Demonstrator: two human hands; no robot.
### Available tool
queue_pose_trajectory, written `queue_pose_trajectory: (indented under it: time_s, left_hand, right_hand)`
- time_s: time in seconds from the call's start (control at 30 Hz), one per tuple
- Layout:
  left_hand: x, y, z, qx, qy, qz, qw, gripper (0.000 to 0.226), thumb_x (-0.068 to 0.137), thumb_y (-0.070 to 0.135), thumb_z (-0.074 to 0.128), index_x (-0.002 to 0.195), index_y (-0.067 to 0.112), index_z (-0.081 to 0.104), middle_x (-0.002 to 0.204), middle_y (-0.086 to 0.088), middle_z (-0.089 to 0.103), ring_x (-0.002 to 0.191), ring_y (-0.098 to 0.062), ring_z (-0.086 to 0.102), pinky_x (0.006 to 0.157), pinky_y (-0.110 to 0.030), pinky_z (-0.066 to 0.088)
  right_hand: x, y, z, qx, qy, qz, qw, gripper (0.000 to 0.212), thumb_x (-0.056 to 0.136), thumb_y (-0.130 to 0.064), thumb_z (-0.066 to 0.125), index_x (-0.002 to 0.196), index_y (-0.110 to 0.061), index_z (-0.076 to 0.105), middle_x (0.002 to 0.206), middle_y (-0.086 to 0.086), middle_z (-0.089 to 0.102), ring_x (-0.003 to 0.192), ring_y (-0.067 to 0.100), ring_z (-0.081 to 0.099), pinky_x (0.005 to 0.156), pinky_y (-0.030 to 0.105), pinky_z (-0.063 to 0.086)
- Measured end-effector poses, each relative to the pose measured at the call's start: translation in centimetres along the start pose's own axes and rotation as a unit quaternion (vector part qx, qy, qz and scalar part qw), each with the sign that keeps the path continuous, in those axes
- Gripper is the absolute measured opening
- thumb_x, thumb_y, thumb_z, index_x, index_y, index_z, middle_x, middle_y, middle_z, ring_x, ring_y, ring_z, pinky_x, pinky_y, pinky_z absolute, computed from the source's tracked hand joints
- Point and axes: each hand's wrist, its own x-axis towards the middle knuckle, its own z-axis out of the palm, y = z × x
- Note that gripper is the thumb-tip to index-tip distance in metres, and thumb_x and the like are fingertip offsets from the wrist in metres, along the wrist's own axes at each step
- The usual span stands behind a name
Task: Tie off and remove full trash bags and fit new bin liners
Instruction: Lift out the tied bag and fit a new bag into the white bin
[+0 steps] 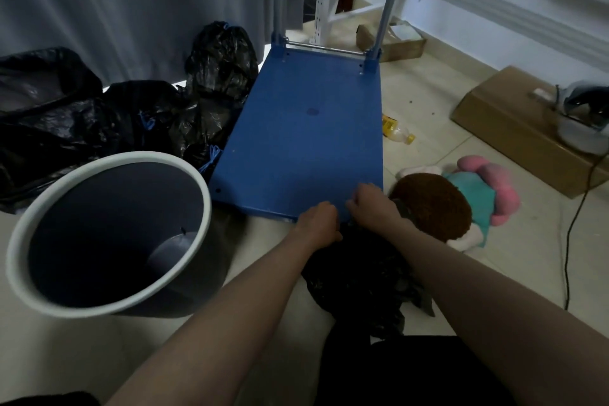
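Observation:
A full black trash bag (359,277) sits on the floor in front of me, just before the blue cart. My left hand (318,222) and my right hand (370,204) are both closed on the bag's gathered top, close together. A grey bin (108,234) with a white rim stands tilted at the left, with no liner inside. Tied black bags (220,66) with blue drawstrings lie piled against the grey curtain at the back left.
A blue platform cart (306,128) stands straight ahead. A plush toy (461,204) lies at the right, with a plastic bottle (397,132), cardboard boxes (514,128) and a black cable (570,241) on the tiled floor.

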Motion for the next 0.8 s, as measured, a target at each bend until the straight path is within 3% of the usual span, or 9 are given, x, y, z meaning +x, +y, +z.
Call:
queue_pose_trajectory:
  time_s: [0.1, 0.17, 0.23, 0.3, 0.37, 0.43, 0.57, 0.67, 0.8]
  left_hand:
    - [-0.1, -0.3, -1.8, -0.011, 0.006, -0.018, 1.0, 0.025, 0.087, 0.02, 0.058, 0.104, 0.005, 0.069, 0.112, -0.016, 0.068, 0.104, -0.034, 0.065, 0.082, -0.039, 0.051]
    - [0.0, -0.7, -3.4, -0.029, 0.011, -0.025, 0.999, 0.023, 0.088, 0.02, 0.055, 0.102, 0.006, 0.067, 0.111, -0.017, 0.068, 0.103, -0.035, 0.064, 0.082, -0.04, 0.051]
    - [0.1, -0.9, -5.1, -0.043, 0.012, -0.024, 0.999, 0.017, 0.089, 0.018, 0.052, 0.093, 0.006, 0.065, 0.106, -0.019, 0.068, 0.099, -0.036, 0.064, 0.079, -0.04, 0.05]
    - [-0.2, -1.3, -6.4, -0.037, 0.01, -0.015, 0.999, 0.013, 0.089, 0.016, 0.051, 0.08, 0.011, 0.06, 0.095, -0.019, 0.067, 0.092, -0.036, 0.064, 0.07, -0.037, 0.045]
    - [-0.9, -1.7, -7.0, -0.022, -0.005, -0.008, 1.0, 0.011, 0.087, 0.015, 0.054, 0.078, 0.014, 0.06, 0.093, -0.016, 0.067, 0.091, -0.035, 0.064, 0.067, -0.033, 0.043]
    - [-1.5, -2.2, -6.6, -0.01, -0.025, -0.004, 1.0, 0.009, 0.086, 0.017, 0.058, 0.088, 0.014, 0.066, 0.1, -0.013, 0.069, 0.095, -0.031, 0.064, 0.071, -0.032, 0.045]
    - [-1.8, -2.7, -4.1, -0.011, -0.027, -0.006, 1.0, 0.019, 0.085, 0.024, 0.064, 0.103, 0.018, 0.064, 0.112, -0.007, 0.065, 0.103, -0.028, 0.061, 0.076, -0.032, 0.046]
    - [-1.2, -2.4, -2.4, -0.007, -0.032, -0.003, 0.999, 0.04, 0.083, 0.028, 0.069, 0.12, 0.019, 0.057, 0.125, -0.006, 0.06, 0.111, -0.027, 0.058, 0.085, -0.035, 0.047]
    - [-0.8, -1.3, -2.2, -0.026, -0.042, -0.017, 0.999, 0.059, 0.077, 0.034, 0.076, 0.129, 0.02, 0.052, 0.128, -0.007, 0.06, 0.115, -0.03, 0.059, 0.09, -0.038, 0.049]
  right_hand:
    - [0.9, -1.7, -2.2, 0.027, 0.021, -0.034, 0.999, 0.008, 0.089, -0.014, 0.053, 0.083, -0.009, 0.05, 0.087, 0.013, 0.057, 0.08, 0.031, 0.057, 0.069, 0.043, 0.049]
    - [1.5, -2.3, -3.4, 0.018, -0.016, -0.044, 0.999, 0.006, 0.087, -0.01, 0.056, 0.088, -0.015, 0.052, 0.098, 0.011, 0.06, 0.091, 0.031, 0.06, 0.078, 0.045, 0.05]
    - [2.0, -2.1, -3.8, -0.051, -0.111, -0.042, 0.992, 0.028, 0.087, -0.012, 0.063, 0.113, -0.018, 0.057, 0.12, 0.009, 0.057, 0.109, 0.031, 0.057, 0.091, 0.042, 0.05]
    - [1.4, -1.7, -3.3, -0.153, -0.184, -0.04, 0.97, 0.054, 0.085, -0.019, 0.07, 0.134, -0.024, 0.048, 0.137, 0.008, 0.044, 0.118, 0.033, 0.052, 0.097, 0.042, 0.049]
    - [-0.2, -0.7, -1.8, -0.187, -0.215, 0.002, 0.959, 0.071, 0.081, -0.017, 0.075, 0.141, -0.024, 0.038, 0.142, 0.01, 0.03, 0.118, 0.038, 0.052, 0.096, 0.045, 0.051]
    - [-1.9, 0.8, 0.4, -0.183, -0.186, 0.043, 0.964, 0.08, 0.081, -0.012, 0.074, 0.144, -0.016, 0.026, 0.144, 0.016, 0.022, 0.119, 0.042, 0.052, 0.097, 0.048, 0.049]
    - [-2.9, 2.9, 3.3, -0.167, -0.032, 0.029, 0.985, 0.036, 0.095, -0.006, 0.049, 0.129, -0.007, 0.038, 0.131, 0.017, 0.041, 0.108, 0.038, 0.06, 0.084, 0.047, 0.05]
    - [-2.1, 2.9, 3.1, -0.095, -0.034, 0.008, 0.995, 0.002, 0.09, -0.008, 0.052, 0.09, -0.008, 0.055, 0.1, 0.016, 0.059, 0.095, 0.036, 0.063, 0.071, 0.04, 0.05]
    - [-1.2, 0.2, 1.4, 0.056, 0.022, -0.037, 0.998, 0.017, 0.082, -0.016, 0.064, 0.068, -0.012, 0.055, 0.068, 0.004, 0.055, 0.07, 0.025, 0.058, 0.06, 0.032, 0.041]
